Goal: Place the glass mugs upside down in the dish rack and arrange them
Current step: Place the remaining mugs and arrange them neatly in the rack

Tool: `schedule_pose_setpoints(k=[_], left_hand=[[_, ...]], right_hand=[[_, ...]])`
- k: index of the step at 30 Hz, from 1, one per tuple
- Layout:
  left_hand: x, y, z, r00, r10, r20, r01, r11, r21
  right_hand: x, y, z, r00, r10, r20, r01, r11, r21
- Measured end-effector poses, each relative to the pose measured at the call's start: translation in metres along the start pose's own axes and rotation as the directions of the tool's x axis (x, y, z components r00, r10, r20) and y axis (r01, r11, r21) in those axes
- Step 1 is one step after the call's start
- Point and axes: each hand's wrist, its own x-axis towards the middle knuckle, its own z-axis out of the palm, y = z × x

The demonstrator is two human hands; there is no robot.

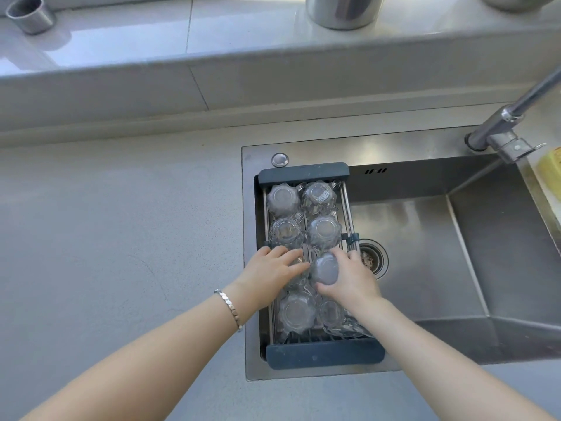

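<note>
A dark-framed dish rack (303, 172) spans the left side of the steel sink. Several clear glass mugs stand upside down in it in two columns, among them a far-left mug (282, 199) and a far-right mug (320, 196) with a label. My right hand (352, 276) grips an upside-down glass mug (325, 268) in the rack's right column. My left hand (270, 273) rests on another mug (296, 279) beside it, mostly hiding it. Two more mugs (296, 312) sit nearest me.
The sink basin (425, 262) with a drain (372, 258) lies right of the rack. A faucet (510, 123) reaches in from the upper right. Grey countertop (121, 238) extends to the left. Metal cups (30, 15) stand on the back ledge.
</note>
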Motion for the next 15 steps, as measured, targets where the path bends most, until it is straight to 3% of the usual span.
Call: schedule_pose_setpoints(k=[9, 12, 15], left_hand=[[0.003, 0.002, -0.014, 0.998, -0.043, 0.036, 0.040, 0.995, 0.094], [-0.007, 0.007, -0.025, 0.985, -0.172, 0.029, 0.173, 0.984, -0.053], [-0.019, 0.017, -0.031, 0.925, -0.379, 0.035, 0.374, 0.888, -0.267]], right_hand=[[-0.040, 0.010, -0.061, 0.977, -0.130, -0.170, 0.154, 0.979, 0.136], [-0.048, 0.025, -0.075, 0.964, -0.117, -0.240, 0.172, 0.959, 0.225], [-0.050, 0.037, -0.079, 0.962, -0.109, -0.249, 0.170, 0.957, 0.237]])
